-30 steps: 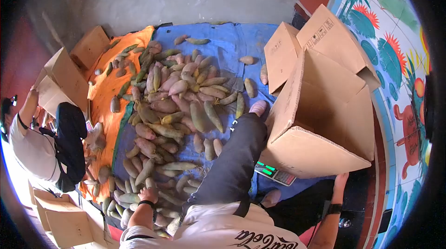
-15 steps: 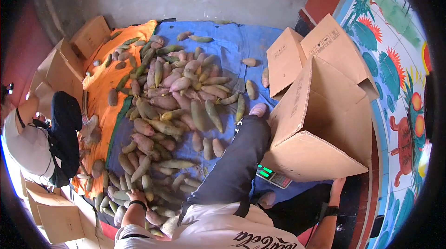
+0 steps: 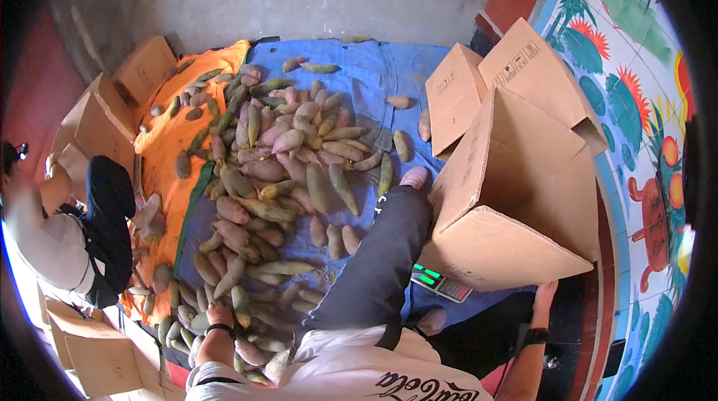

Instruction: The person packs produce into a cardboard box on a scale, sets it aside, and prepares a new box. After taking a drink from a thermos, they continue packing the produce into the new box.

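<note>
My left hand (image 3: 219, 316), with a dark band at its wrist, reaches down into the pile of green and pinkish root vegetables (image 3: 288, 139). Its fingers are bent around something among the near vegetables, too small and hidden to name. At the right, my right hand (image 3: 545, 296) is at the lower edge of a large open cardboard box (image 3: 523, 248), its fingertips partly hidden by the cardboard. The box is tilted, its opening towards me. A scale with a lit green display (image 3: 451, 289) sits partly beneath the box, beside my bent leg.
A co-worker (image 3: 56, 240) crouches at the left by cardboard boxes (image 3: 105, 120). The vegetables lie on a blue sheet (image 3: 419, 64) and an orange sheet (image 3: 161, 154). Another box (image 3: 456, 94) stands behind the large one. More cartons (image 3: 101, 360) are at the lower left.
My left hand has drawn its fingers in among the vegetables. The co-worker's arm has shifted towards the boxes. The view has tilted slightly; my right hand remains at the box edge.
</note>
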Tool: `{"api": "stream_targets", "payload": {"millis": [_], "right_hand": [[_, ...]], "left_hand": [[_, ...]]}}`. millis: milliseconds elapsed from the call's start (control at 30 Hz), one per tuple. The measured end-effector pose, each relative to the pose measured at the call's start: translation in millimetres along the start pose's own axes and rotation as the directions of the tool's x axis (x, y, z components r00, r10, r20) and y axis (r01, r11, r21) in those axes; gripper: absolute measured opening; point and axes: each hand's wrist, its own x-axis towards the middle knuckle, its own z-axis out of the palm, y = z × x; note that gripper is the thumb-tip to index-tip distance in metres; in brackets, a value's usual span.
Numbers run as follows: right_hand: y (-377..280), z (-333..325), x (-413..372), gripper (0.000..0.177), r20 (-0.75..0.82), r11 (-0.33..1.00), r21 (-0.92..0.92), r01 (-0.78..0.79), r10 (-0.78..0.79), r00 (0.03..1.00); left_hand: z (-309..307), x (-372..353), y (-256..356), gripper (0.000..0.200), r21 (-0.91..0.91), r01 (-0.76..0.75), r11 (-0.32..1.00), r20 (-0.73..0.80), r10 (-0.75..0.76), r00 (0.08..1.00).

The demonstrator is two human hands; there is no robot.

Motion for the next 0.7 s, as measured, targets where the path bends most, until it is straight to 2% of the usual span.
{"api": "stream_targets", "payload": {"millis": [33, 67, 167, 200, 233, 267, 300, 367, 400, 433, 500, 533, 567, 633, 667, 700], "right_hand": [[2, -2, 1, 0.04, 0.053, 1.0, -0.021, 0.016, -0.015, 0.998], [1, 0, 0, 0.04, 0.049, 1.0, -0.017, 0.012, -0.011, 0.999], [3, 3, -2, 0.039, -0.031, 0.998, -0.004, 0.068, -0.068, 0.997], [10, 1, 3, 0.039, 0.009, 0.999, 0.006, 0.045, -0.046, 0.999], [17, -1, 6, 0.039, 0.05, 1.0, 0.014, 0.023, -0.024, 0.998], [18, 0, 5, 0.039, 0.05, 1.0, 0.017, 0.019, -0.02, 0.999], [20, 2, 5, 0.039, 0.029, 0.999, 0.038, 0.0, -0.001, 1.0], [19, 3, 6, 0.039, 0.007, 0.998, 0.062, -0.019, 0.019, 1.0], [17, 3, 5, 0.039, -0.009, 0.999, 0.017, 0.028, -0.027, 1.0], [16, 4, 4, 0.039, -0.022, 0.997, -0.03, 0.074, -0.074, 0.997], [14, 6, 3, 0.038, -0.022, 0.999, 0.022, 0.033, -0.032, 0.999], [13, 6, 2, 0.038, -0.017, 0.997, 0.071, -0.007, 0.008, 1.0], [16, 5, 3, 0.038, -0.02, 0.997, 0.073, -0.007, 0.009, 1.0], [24, 4, 5, 0.037, -0.012, 0.999, -0.01, 0.042, -0.042, 0.999], [19, 5, 3, 0.037, -0.014, 0.999, -0.007, 0.04, -0.04, 0.999], [15, 7, 1, 0.037, -0.017, 0.996, -0.023, 0.086, -0.087, 0.996]], "left_hand": [[-6, -2, -1, 0.029, 0.012, 0.012, 1.0, -0.033, -0.012, 0.999], [12, 14, -2, 0.028, 0.009, 0.068, 0.998, -0.131, -0.066, 0.989], [14, 31, -15, 0.024, -0.022, 0.017, 1.0, -0.146, -0.02, 0.989], [-4, 22, -16, 0.024, -0.018, 0.019, 1.0, -0.147, -0.021, 0.989], [-23, 14, -18, 0.023, -0.091, 0.023, 0.996, -0.22, -0.042, 0.975], [-35, 11, -20, 0.022, -0.163, 0.02, 0.986, -0.289, -0.067, 0.955], [-37, 17, -21, 0.022, -0.16, 0.021, 0.987, -0.29, -0.068, 0.955], [-45, 29, -21, 0.019, -0.159, -0.018, 0.987, -0.424, -0.052, 0.904], [-77, 12, -16, 0.02, -0.283, 0.023, 0.959, -0.346, -0.124, 0.93], [-97, 0, -8, 0.02, -0.282, 0.023, 0.959, -0.349, -0.125, 0.929], [-120, -13, 2, 0.021, -0.489, -0.029, 0.872, -0.468, -0.234, 0.852], [-92, 29, -2, 0.023, -0.26, -0.143, 0.955, -0.511, -0.01, 0.859], [-105, 20, 3, 0.023, -0.258, -0.144, 0.955, -0.514, -0.009, 0.858], [-154, -12, 22, 0.021, -0.588, -0.262, 0.765, -0.614, -0.212, 0.76], [-162, -11, 26, 0.019, -0.646, -0.35, 0.678, -0.651, -0.251, 0.717], [-171, -10, 31, 0.019, -0.643, -0.352, 0.68, -0.655, -0.249, 0.713]]}}
